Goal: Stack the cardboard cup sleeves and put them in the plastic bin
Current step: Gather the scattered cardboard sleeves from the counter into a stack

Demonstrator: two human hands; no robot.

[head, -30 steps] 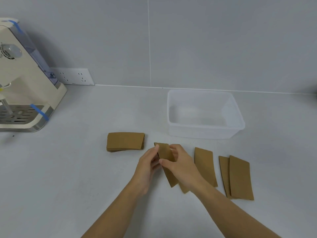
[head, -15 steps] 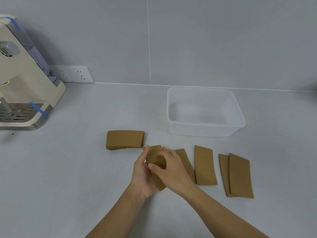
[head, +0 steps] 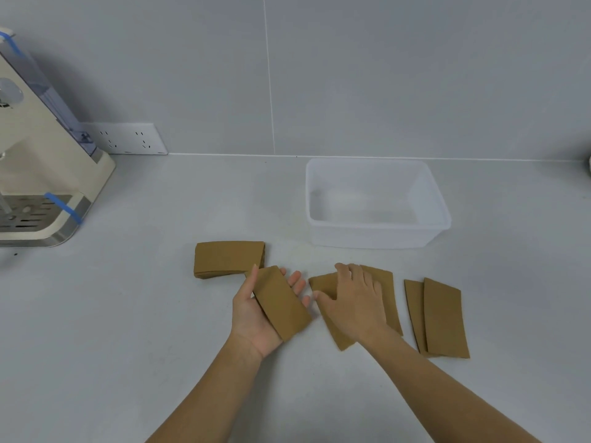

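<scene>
Lying across left hand (head: 250, 319): cardboard sleeve (head: 281, 302)

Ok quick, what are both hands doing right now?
Left hand: open, a cardboard sleeve lying across its palm.
Right hand: open, pressing flat on sleeves on the counter.

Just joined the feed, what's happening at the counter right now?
A person is gathering cardboard cup sleeves. The left hand carries one sleeve on its palm; the right hand lies flat on two loose sleeves on the counter. A stack sits left, two overlapping sleeves lie right, and the plastic bin holds none.
</scene>
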